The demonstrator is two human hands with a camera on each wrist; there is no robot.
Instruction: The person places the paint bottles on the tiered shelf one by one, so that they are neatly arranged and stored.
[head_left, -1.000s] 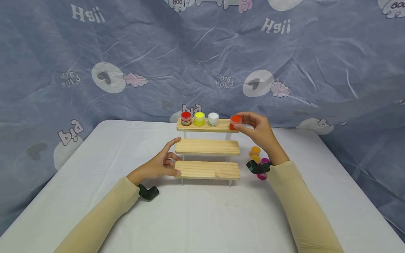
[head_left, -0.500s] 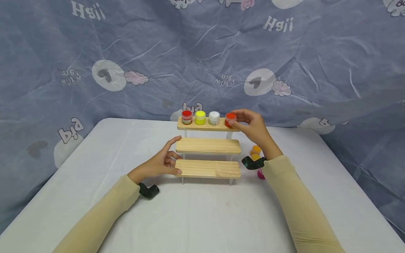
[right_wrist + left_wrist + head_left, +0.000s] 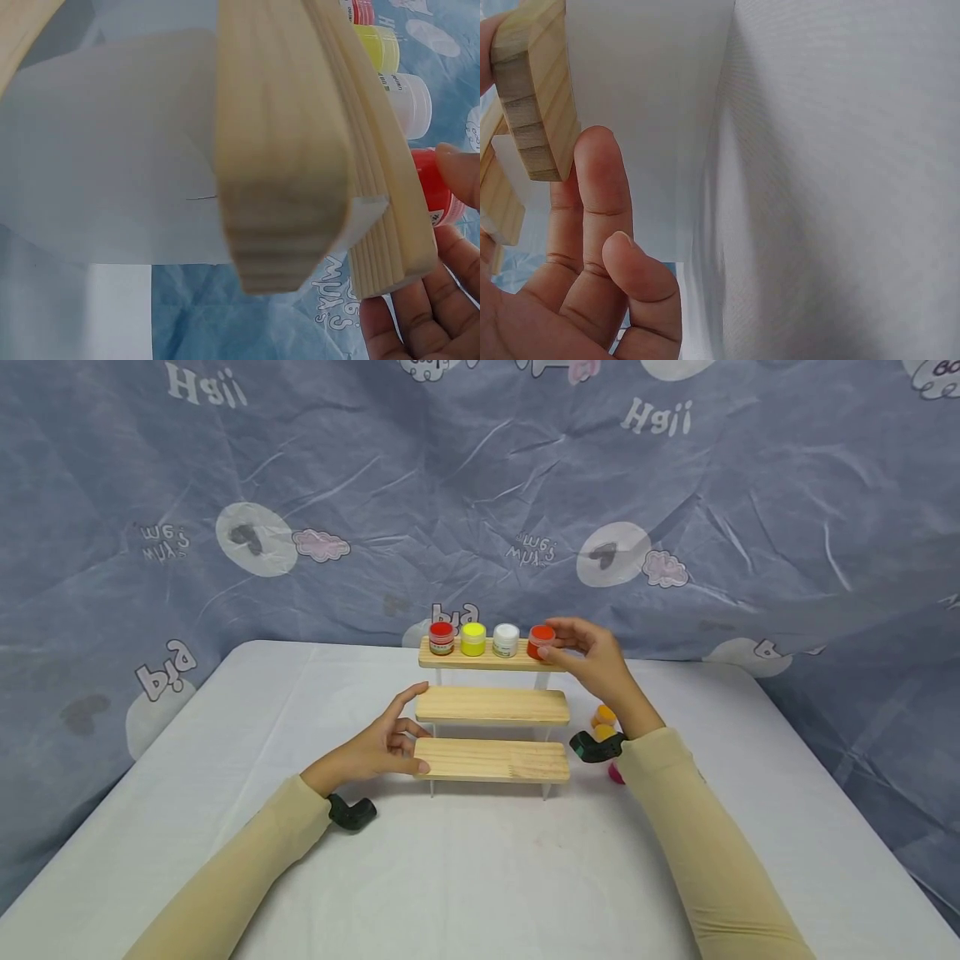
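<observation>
A three-tier wooden display stand (image 3: 491, 706) stands on the white table. My left hand (image 3: 375, 747) grips its left end, with the thumb on the lowest board (image 3: 544, 97) and fingers below it; the index finger reaches the middle board. On the top board, my right hand (image 3: 596, 664) pinches an orange-red paint jar (image 3: 541, 642) at the right end. To its left, in a row, stand a white jar (image 3: 506, 641), a yellow jar (image 3: 473, 640) and a dark red jar (image 3: 441, 639). In the right wrist view, thumb and fingers hold the red jar (image 3: 431, 184) at the board's edge.
Right of the stand, orange jars (image 3: 604, 717) and a magenta jar (image 3: 616, 772) sit on the table, partly hidden by the right wrist. A blue-grey printed cloth (image 3: 450, 485) hangs behind the table (image 3: 480, 877).
My right hand has slid the orange-red jar left along the top board, closer to the white jar. The left hand has kept its place on the stand.
</observation>
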